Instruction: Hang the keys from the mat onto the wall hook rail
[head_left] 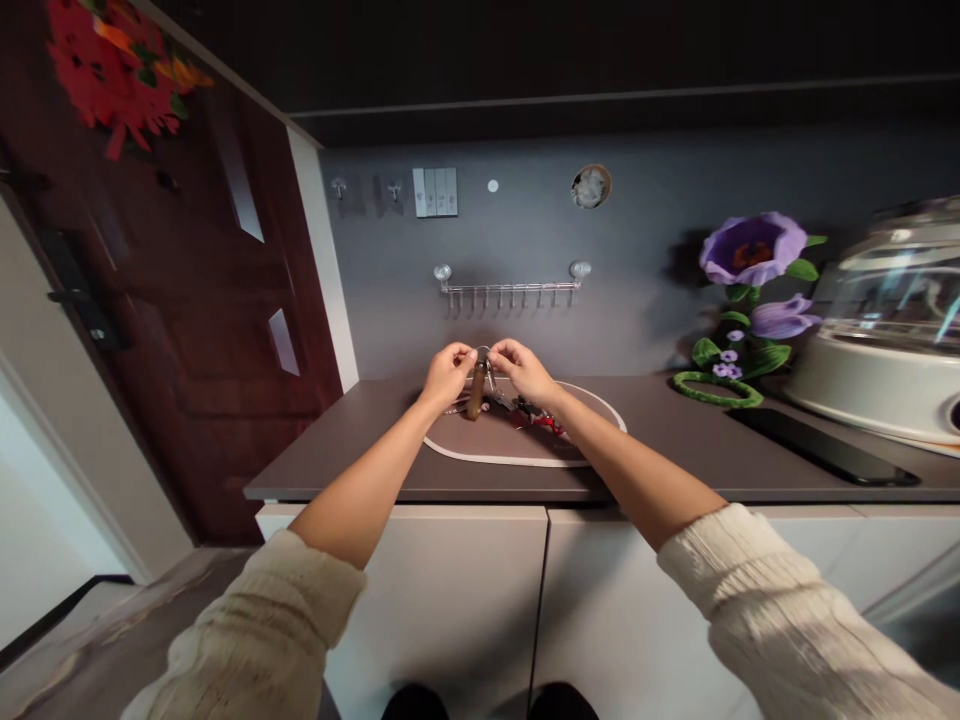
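Between my two hands hangs a bunch of keys on a thin wire ring (484,349). My left hand (450,372) pinches the ring's left side with thumb and fingertips. Opposite it, my right hand (523,367) is closed on the right side in the same kind of pinch. A brown elongated fob (475,394) dangles below the ring, beside small metal pieces (491,377) too fine to make out. Under the hands lies an oval mat (510,461) with a pale rim. On it, partly behind my right wrist, are small dark and red items (551,424).
A rail with several hooks (514,289) is fixed to the grey wall. To the right stand a purple flower ornament (754,250), a black phone (825,447) lying flat, and a cream appliance (877,370) with a clear cover. A dark red door (217,350) is at left.
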